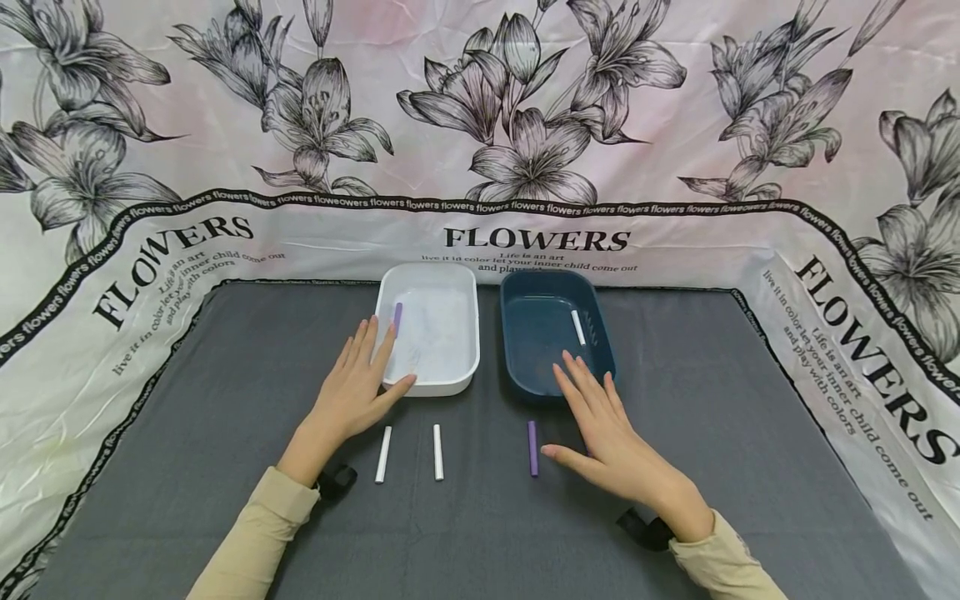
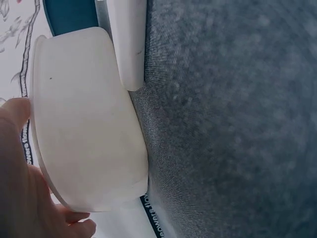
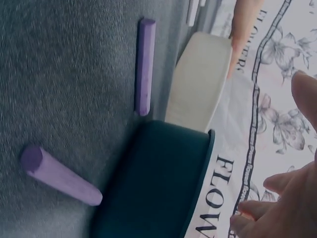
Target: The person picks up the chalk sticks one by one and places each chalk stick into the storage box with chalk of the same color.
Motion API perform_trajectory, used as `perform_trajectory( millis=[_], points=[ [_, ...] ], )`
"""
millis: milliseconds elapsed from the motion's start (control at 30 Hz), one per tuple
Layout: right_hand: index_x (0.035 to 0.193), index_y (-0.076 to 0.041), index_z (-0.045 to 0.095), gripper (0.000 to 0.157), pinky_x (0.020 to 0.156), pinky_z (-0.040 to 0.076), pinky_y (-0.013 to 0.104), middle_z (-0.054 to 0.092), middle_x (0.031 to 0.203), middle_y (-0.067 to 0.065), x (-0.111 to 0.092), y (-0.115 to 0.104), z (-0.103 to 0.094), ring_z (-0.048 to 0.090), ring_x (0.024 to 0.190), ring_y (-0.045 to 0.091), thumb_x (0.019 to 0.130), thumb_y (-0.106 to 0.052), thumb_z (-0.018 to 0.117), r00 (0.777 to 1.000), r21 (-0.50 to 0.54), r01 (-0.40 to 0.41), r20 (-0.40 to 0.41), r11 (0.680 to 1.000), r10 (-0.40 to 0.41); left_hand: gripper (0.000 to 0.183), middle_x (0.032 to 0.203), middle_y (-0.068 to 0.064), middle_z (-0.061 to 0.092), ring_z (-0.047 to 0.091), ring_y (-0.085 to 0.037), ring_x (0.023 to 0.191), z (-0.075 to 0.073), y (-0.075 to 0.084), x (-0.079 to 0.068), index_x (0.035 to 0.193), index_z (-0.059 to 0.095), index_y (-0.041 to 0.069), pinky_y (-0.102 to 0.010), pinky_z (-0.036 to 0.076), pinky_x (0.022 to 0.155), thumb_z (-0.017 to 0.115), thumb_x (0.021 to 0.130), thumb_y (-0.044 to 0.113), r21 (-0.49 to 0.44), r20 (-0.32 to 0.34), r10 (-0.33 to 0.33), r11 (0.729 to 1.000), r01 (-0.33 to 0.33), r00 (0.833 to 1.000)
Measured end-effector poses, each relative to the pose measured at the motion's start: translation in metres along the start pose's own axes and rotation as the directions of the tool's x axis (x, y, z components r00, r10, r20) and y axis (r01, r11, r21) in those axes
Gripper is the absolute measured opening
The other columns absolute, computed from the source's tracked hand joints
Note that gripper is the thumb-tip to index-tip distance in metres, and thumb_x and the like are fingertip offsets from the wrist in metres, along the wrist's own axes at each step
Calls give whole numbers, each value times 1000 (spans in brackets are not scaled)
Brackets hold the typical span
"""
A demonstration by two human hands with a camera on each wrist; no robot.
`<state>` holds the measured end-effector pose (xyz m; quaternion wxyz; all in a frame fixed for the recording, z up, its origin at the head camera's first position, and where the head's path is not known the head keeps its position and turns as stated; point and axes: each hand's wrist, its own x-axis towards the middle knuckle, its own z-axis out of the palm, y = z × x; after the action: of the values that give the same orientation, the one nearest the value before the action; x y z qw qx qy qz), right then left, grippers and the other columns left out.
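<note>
My left hand [image 1: 356,392] lies over the left side of the white plastic tub [image 1: 450,387], fingers extended and thumb right at its front rim. Inside that tub is a purple chalk stick [image 1: 397,313]. My right hand [image 1: 611,437] hovers with spread fingers over the front of the dark blue tub [image 1: 521,379], holding nothing. A white chalk stick [image 1: 578,327] lies in the blue tub. On the cloth by my right thumb is a purple chalk stick [image 1: 532,448]. The right wrist view shows another purple chalk stick [image 3: 62,176], hidden under my hand in the head view.
Two white chalk sticks, a left one [image 1: 383,454] and a right one [image 1: 438,452], lie in front of the white tub. A grey cloth [image 1: 465,542] covers the table. Behind the tubs rises a flower-printed sheet [image 1: 360,242]. Both wrists wear black bands.
</note>
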<state>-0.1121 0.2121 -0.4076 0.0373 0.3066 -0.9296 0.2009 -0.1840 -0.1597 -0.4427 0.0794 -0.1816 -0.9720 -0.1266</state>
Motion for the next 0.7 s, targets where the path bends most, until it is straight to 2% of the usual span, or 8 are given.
perform_trajectory(
  millis=[167,333,433,567,700],
  points=[
    [152,-13,3,98,114,6,47,0,158,4,1,-3,4,7,144,25,85,-51,63,997,47,74,-18,996,-73,85,156,-18,-1,-1,-30,144,-1,0,-2,152,11,10,-47,9,115,33,91,65,-16,24,7,1000,-6,1000],
    [152,-15,10,96,110,21,47,13,157,3,2,-7,6,16,142,21,82,-48,68,994,110,101,-42,989,-97,85,156,-17,-5,-5,-29,144,-5,-1,-2,151,10,7,-48,8,115,34,92,64,-37,59,20,999,-18,998],
    [151,-14,20,92,107,27,46,23,154,3,2,-8,8,23,140,20,81,-43,71,989,139,130,-85,982,-119,88,156,-17,-6,-5,-29,144,-5,-2,-2,150,8,3,-48,8,115,34,92,64,-49,71,23,999,-20,997],
    [146,-11,35,85,106,30,36,37,148,3,2,-8,11,36,134,19,77,-36,77,975,155,187,-149,970,-165,92,156,-17,-6,-6,-28,143,-5,-4,-1,149,3,-1,-48,8,115,34,92,64,-68,72,28,997,-23,997],
    [142,-14,42,79,104,36,27,48,140,4,1,-5,14,45,127,19,75,-32,79,972,201,211,-143,957,-185,93,156,-17,-8,-7,-28,143,-4,-6,1,148,-1,-3,-48,8,115,35,93,62,-85,75,39,996,-32,996]
  ],
)
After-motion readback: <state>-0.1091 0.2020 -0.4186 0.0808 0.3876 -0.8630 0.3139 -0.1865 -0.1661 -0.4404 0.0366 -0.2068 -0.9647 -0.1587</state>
